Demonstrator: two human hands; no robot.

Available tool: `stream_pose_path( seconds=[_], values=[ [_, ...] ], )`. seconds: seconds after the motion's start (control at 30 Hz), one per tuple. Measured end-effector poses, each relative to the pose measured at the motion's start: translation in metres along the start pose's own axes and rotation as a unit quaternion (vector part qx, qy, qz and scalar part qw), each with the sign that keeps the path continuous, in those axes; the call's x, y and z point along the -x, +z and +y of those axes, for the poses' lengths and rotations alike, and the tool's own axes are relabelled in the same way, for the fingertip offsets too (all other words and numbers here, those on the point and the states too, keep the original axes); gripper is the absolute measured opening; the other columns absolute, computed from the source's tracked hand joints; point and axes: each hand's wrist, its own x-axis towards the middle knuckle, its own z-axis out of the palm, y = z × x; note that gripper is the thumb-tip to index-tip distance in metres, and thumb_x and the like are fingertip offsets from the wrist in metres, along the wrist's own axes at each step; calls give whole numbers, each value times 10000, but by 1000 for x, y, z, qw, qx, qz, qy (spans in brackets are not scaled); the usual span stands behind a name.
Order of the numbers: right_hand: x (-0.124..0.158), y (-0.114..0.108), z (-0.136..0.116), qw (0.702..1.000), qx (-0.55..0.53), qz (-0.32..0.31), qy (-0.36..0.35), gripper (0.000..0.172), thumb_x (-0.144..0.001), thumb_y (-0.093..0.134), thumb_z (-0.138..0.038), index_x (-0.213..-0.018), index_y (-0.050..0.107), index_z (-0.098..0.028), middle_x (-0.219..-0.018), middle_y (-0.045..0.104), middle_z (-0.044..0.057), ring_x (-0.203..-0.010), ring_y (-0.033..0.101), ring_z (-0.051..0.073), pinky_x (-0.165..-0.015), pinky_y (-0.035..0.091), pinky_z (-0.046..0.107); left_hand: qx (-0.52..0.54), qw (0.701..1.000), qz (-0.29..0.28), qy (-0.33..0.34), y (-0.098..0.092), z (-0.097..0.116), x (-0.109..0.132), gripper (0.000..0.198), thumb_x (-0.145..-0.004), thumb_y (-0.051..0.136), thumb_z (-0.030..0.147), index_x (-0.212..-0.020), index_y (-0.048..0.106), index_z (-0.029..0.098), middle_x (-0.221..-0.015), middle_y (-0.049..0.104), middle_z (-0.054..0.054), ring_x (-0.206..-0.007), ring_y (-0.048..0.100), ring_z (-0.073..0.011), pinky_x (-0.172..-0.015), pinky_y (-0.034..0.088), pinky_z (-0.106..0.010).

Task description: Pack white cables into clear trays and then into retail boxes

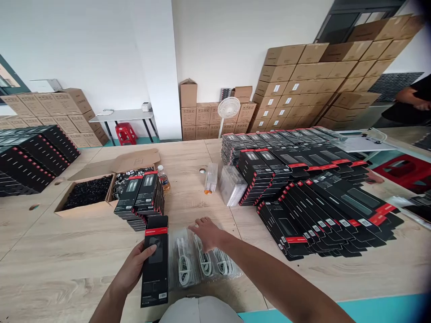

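My left hand (136,262) grips a black packaging box (155,269) with a red band and a small window, its top flap up. My right hand (206,233) reaches over the clear plastic packs, fingers stretched out and curving down; whether the fingertips touch a pack I cannot tell. Beneath and beside it, coiled white cables (184,264) lie in clear plastic packs in a row on the table. Just beyond my left hand stands a stack of black boxes (148,190) with pictures of white plugs on them.
An open carton (87,195) of small black parts is at left, near a bottle (164,178). Clear plastic trays (232,186) stand beside stacked boxes (257,172). Flat black boxes (319,215) fan out on the right. A white fan (229,108) and a co-worker's arm (412,96) are farther back.
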Motion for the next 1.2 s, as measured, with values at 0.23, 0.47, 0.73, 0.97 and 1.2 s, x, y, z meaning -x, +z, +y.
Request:
stream_pose_path(
  seconds=[0.23, 0.47, 0.73, 0.97, 1.2],
  values=[
    [28, -65, 40, 975, -149, 147, 75, 942, -558, 783, -265, -1416, 397, -207, -1368, 467, 170, -1244, 438, 357, -1048, 323, 466, -33, 998, -29, 46, 0, 10, -11, 459, -673, 792, 367, -1067, 683, 158, -981, 749, -84, -849, 693, -251, -789, 520, -346],
    [46, -148, 53, 878, -238, 405, 91, 907, -674, 663, -231, -1476, 240, -267, -1384, 442, 75, -1300, 398, 251, -1091, 336, 378, -120, 968, -201, 90, 69, 35, -23, 455, -695, 776, 358, -1097, 688, 165, -1010, 735, -68, -923, 653, -250, -833, 485, -336],
    [61, -149, 42, 922, -198, 332, 25, 920, -715, 693, -294, -1498, 213, -258, -1471, 350, 104, -1364, 314, 269, -1121, 286, 441, -72, 963, -224, 131, 119, 29, -30, 430, -701, 767, 380, -1059, 691, 155, -983, 727, -67, -889, 641, -233, -823, 475, -328],
    [86, -95, 3, 919, -309, 243, -9, 293, -932, 454, -345, -1020, 718, -252, -1306, 545, 90, -1296, 395, 271, -1103, 291, 507, -40, 975, -184, 116, 121, -11, -27, 499, -678, 788, 346, -1109, 630, 152, -1012, 711, -88, -893, 652, -243, -795, 505, -339],
    [93, -36, -31, 789, -539, 283, 84, 467, -882, 521, -397, -1342, 483, -326, -1485, 353, 66, -1303, 431, 250, -1047, 408, 452, -85, 971, -177, 139, 110, -18, -13, 858, -779, 700, 340, -1465, 184, 316, -1350, 531, -119, -944, 644, -230, -788, 529, -354]
  ],
)
